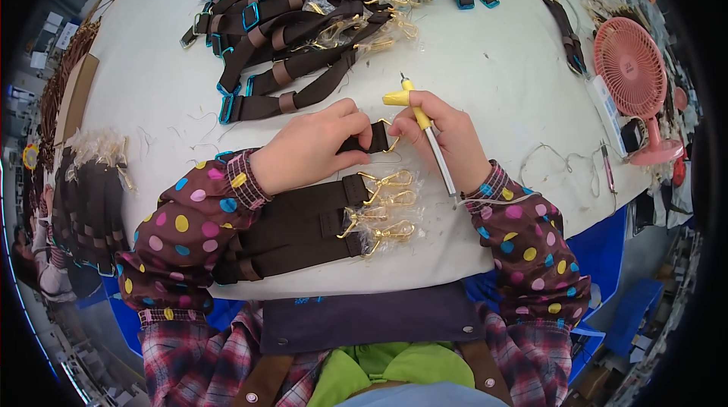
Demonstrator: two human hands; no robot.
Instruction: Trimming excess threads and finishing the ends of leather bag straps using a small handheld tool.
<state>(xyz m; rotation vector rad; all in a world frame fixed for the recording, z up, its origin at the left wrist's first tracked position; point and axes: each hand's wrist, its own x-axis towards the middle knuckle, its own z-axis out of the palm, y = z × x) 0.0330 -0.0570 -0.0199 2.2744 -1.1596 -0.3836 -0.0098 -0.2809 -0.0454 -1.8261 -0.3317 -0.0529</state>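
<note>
My left hand (315, 140) is closed on the end of a dark brown webbing strap (377, 136), its thumb and forefinger pinching the fabric. A gold metal snap hook (392, 143) hangs at that strap end. In my right hand (447, 134) lies a slim corded pen-shaped tool (438, 157) with yellow wrapping and a silver shaft. Its thin tip points up and away, and its cord leaves from the lower end. The right thumb and fingertips sit at the snap hook, apparently touching it. Just nearer to me, several finished-looking straps (296, 219) lie side by side, their gold hooks (390, 232) in clear plastic.
A large heap of brown straps with blue-wrapped buckles (303, 66) covers the far table. More straps (87, 202) hang at the left edge. A pink fan (631, 66) stands at the right, near a pink-handled small tool (608, 168). The cord (546, 150) loops across the white tabletop (485, 50).
</note>
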